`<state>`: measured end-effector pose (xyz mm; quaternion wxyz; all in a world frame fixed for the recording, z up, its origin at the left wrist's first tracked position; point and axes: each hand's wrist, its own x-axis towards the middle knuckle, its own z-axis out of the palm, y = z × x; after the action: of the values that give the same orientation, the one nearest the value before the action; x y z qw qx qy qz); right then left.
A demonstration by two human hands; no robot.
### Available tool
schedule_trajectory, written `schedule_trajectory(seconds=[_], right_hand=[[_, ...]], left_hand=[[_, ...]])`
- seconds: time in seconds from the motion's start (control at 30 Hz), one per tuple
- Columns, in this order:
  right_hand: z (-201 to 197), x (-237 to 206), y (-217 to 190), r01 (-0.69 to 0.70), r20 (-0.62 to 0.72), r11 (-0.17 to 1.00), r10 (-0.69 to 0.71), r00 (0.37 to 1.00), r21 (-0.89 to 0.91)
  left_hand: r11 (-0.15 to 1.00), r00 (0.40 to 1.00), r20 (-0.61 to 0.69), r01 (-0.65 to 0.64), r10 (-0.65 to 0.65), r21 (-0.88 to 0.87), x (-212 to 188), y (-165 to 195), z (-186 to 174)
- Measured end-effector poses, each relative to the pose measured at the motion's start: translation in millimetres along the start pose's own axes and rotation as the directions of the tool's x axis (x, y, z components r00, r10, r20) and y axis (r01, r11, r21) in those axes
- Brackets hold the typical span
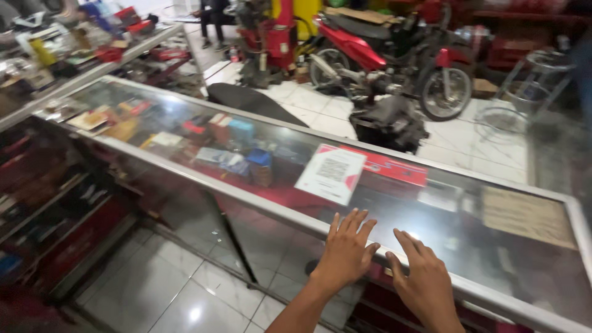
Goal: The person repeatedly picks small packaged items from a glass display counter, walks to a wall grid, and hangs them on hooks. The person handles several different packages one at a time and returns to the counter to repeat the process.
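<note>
Hands: two, left hand (346, 251) and right hand (424, 279)
Glass counter (468, 290) under the fingers: one
Cards beyond the hands: white card (331, 173), red card (391, 166)
Motorcycle (394, 58) far ahead: one

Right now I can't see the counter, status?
Left hand and right hand open, empty, at the glass display counter's near rim. White placard lies just beyond. Nothing between.
</note>
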<state>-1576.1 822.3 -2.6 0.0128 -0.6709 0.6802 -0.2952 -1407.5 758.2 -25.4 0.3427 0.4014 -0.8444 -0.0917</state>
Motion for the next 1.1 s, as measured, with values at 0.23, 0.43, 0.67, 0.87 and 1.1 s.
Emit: schedule_trajectory(seconds=[0.23,0.43,0.67,0.87,1.1], right_hand=[[93.6,51.3,-138.4,0.211,0.031,0.968,-0.218,0.976,0.136],[184.1,81.5,-253.7,0.278,0.15,0.942,-0.307,0.94,0.188],[257.2,97.3,-372.4,0.45,0.169,0.823,-0.527,0.833,0.347],[286.8,101.5,-435.3,0.481,0.246,0.764,-0.611,0.752,0.429],[344.7,117.3,-508.8,0.548,0.212,0.638,-0.734,0.645,0.542]], left_hand=[[0.98,0.975,-0.106,0.198,-0.196,0.008,-39.7,-133.4,-103.6],[0.935,0.92,-0.196,0.353,-0.34,0.036,-98.9,-242.4,-182.7],[0.831,0.819,-0.313,0.54,-0.482,0.134,-161.7,-312.6,-262.5],[0.741,0.714,-0.393,0.663,-0.58,0.111,-199.2,-342.4,-300.2],[0.605,0.574,-0.449,0.791,-0.685,0.087,-235.4,-388.4,-337.6]])
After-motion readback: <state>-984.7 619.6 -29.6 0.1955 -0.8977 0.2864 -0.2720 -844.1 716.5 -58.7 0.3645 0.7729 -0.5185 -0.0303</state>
